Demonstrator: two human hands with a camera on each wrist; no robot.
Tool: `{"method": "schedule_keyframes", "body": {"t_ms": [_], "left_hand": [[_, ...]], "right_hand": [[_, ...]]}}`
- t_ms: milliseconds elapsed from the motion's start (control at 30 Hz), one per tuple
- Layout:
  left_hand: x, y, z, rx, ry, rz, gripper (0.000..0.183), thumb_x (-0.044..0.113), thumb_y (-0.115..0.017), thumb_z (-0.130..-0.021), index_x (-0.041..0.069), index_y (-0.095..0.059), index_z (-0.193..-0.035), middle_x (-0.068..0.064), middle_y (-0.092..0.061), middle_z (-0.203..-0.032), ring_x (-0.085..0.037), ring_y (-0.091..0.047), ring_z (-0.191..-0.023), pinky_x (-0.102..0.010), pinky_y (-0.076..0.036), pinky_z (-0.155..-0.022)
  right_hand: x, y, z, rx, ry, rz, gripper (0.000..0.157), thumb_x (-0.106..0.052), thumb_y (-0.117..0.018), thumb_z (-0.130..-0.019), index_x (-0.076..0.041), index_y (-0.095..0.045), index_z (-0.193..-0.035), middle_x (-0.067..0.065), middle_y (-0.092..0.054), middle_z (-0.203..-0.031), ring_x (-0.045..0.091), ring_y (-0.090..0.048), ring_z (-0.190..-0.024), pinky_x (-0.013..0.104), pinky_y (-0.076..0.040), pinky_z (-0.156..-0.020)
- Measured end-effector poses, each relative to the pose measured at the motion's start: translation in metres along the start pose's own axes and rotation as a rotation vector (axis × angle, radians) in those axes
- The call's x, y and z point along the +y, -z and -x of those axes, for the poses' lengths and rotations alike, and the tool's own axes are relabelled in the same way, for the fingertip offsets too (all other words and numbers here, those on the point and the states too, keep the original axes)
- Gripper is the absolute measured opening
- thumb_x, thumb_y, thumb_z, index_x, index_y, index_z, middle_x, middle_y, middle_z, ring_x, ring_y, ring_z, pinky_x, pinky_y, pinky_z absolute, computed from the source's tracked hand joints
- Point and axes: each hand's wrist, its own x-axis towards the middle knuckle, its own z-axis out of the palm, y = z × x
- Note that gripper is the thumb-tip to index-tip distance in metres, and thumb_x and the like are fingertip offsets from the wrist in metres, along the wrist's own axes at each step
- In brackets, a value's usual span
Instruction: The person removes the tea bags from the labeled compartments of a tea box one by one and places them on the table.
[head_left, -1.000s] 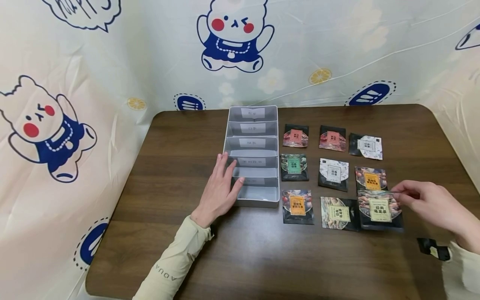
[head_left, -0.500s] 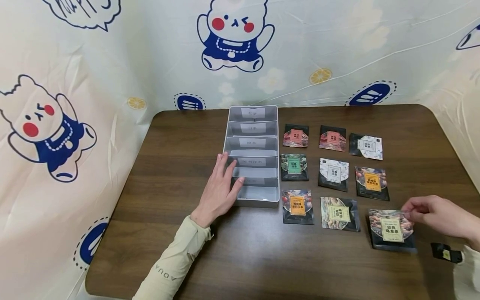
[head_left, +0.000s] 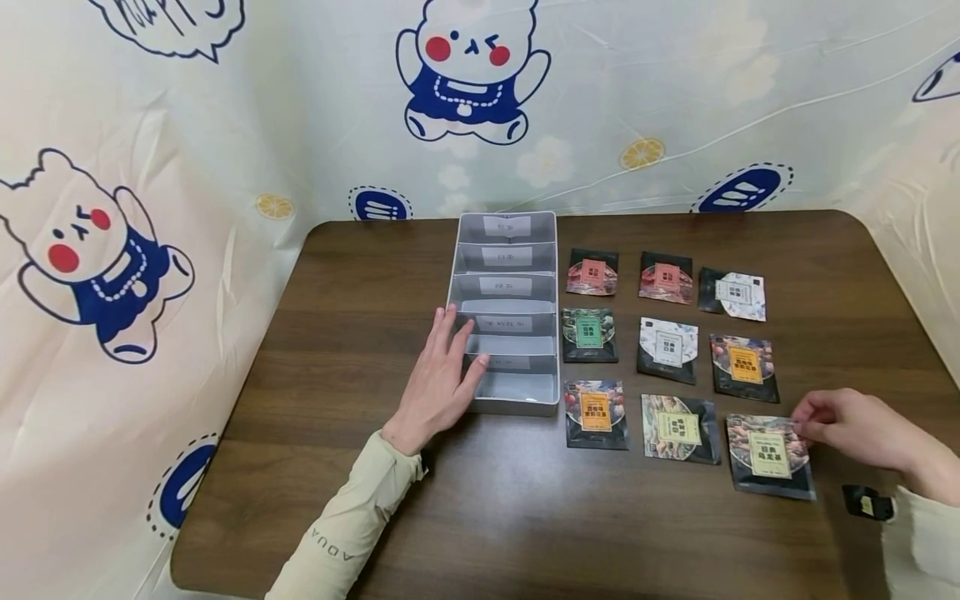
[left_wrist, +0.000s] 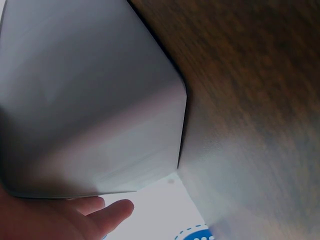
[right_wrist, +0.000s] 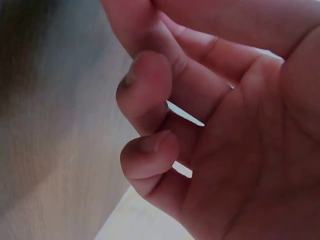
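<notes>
My left hand [head_left: 435, 385] rests on the left side of a grey divided box [head_left: 513, 408], its fingers fairly straight over the rim. The box has several labelled compartments in a column. In the left wrist view the box's outer wall [left_wrist: 95, 100] fills much of the picture beside my fingers. At the right, my right hand [head_left: 862, 427] pinches the upper right corner of a black tea sachet [head_left: 769, 457] with a pale yellow label. The right wrist view shows the curled fingers [right_wrist: 150, 155] and palm, but the sachet is out of that view.
Several other tea sachets lie in rough rows right of the box: red ones [head_left: 592, 273], a green one [head_left: 588, 335], white ones [head_left: 667, 348], orange ones [head_left: 596, 414] and a pale yellow one [head_left: 679, 427]. A printed cloth [head_left: 315, 100] hangs behind the wooden table [head_left: 360, 300].
My right hand has drawn the pale yellow sachet off the neighbouring sachets, toward the near right, then slightly back left. My left hand has stayed on the box.
</notes>
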Motion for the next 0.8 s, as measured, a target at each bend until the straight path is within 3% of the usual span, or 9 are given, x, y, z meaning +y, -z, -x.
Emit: {"method": "schedule_keyframes", "body": {"t_ms": [167, 567, 800], "left_hand": [[0.0004, 0.0001, -0.0012, -0.007, 0.004, 0.003, 0.06, 0.046, -0.038, -0.101, 0.002, -0.044, -0.142, -0.019, -0.02, -0.16, -0.033, -0.011, -0.15, -0.051, -0.025, -0.117], [-0.0003, -0.0023, -0.0011, -0.03, 0.022, -0.001, 0.059, 0.044, -0.039, -0.1, 0.004, -0.043, -0.143, -0.016, -0.017, -0.161, -0.027, -0.006, -0.152, -0.048, -0.023, -0.118], [-0.001, -0.0023, -0.0021, -0.026, 0.012, -0.009, 0.06, 0.045, -0.038, -0.101, 0.004, -0.043, -0.144, -0.018, -0.019, -0.16, -0.033, -0.011, -0.15, -0.05, -0.025, -0.117]], "right_hand": [[-0.0005, -0.0015, -0.0043, -0.011, -0.041, -0.002, 0.005, -0.008, -0.062, -0.087, -0.004, -0.063, -0.084, -0.001, -0.062, -0.074, 0.012, -0.05, -0.067, 0.029, -0.037, -0.061], [0.0008, -0.0063, -0.0042, 0.008, -0.047, 0.009, 0.006, -0.01, -0.061, -0.088, -0.005, -0.062, -0.085, -0.002, -0.06, -0.074, 0.011, -0.048, -0.066, 0.028, -0.036, -0.06], [0.0038, -0.0023, -0.0055, 0.005, -0.123, 0.03, 0.02, -0.016, -0.062, -0.088, 0.003, -0.06, -0.092, 0.008, -0.065, -0.077, 0.019, -0.057, -0.068, 0.033, -0.042, -0.059]]}}
